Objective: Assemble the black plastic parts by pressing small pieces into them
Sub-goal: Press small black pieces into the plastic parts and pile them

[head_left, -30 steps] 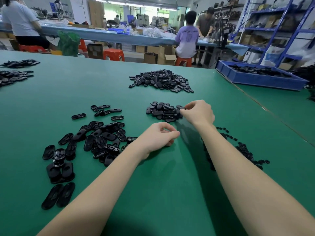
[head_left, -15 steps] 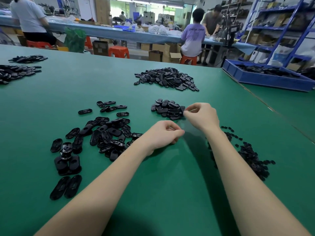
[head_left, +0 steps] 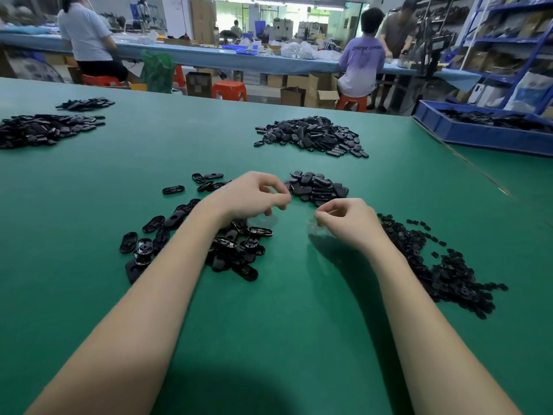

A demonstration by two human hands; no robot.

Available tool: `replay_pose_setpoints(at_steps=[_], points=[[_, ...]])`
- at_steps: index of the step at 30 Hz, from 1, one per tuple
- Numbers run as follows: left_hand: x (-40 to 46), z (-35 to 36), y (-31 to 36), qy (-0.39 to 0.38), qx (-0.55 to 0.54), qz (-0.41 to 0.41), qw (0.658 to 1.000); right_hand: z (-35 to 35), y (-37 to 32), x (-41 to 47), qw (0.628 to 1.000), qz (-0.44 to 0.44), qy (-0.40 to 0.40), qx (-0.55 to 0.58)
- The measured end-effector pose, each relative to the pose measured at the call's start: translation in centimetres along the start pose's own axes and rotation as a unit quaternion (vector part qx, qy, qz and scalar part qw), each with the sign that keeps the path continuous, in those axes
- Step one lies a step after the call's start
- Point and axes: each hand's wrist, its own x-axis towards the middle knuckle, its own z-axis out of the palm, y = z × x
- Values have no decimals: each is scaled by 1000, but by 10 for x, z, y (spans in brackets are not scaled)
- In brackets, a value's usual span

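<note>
The left hand's (head_left: 250, 194) fingers are curled inward with thumb and fingertips drawn close together; whether they pinch anything cannot be told, as the hand is blurred. It hovers over the upper edge of a loose heap of oval black plastic shells (head_left: 221, 244), its forearm crossing that heap. The right hand (head_left: 347, 221) is curled the same way, thumb near forefinger above the mat, and no piece shows clearly between them. Its forearm runs beside a spread of small black pieces (head_left: 443, 268) at the right.

The shells are flat, elongated ovals, some lying hollow side up with ribs showing, some glossy side up. Just beyond both hands sits a small pile of black parts (head_left: 318, 187), and farther back a larger pile (head_left: 311, 136).

All rest on a green table mat (head_left: 269, 324). More black heaps (head_left: 45, 128) lie at far left, and a blue tray (head_left: 484, 136) of parts at far right. Behind, people sit on orange stools (head_left: 229, 89) at a long blue bench (head_left: 209, 58), with blue shelving (head_left: 508, 40) at the right.
</note>
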Motion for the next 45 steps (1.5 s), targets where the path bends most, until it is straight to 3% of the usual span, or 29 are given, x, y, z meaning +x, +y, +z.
replay_pose_setpoints(at_steps=[4,9,17,21,29,35,38,42,45], points=[[-2,-20,-19,-23,115,-29,993,8,-7,0,999,-24,-32,-2],[1,-20,-24,-83,179,-66,978,17,-10,-3,996,-42,-74,-21],[1,-14,-23,-60,219,-52,973,15,-16,-5,996,-56,-74,-4],[1,-9,-16,-29,162,-26,986,11,-20,-7,995,-53,-75,41],[6,28,1,-19,-79,37,996,-22,-15,-10,988,-9,-72,138],[6,56,11,0,-103,60,993,-48,5,-13,989,49,-85,112],[5,66,12,4,-95,63,994,-61,11,-16,993,52,-78,68],[6,71,10,5,-96,52,994,-86,27,-14,990,78,25,-118],[7,70,9,12,-98,49,994,-94,38,-17,982,100,19,-159]])
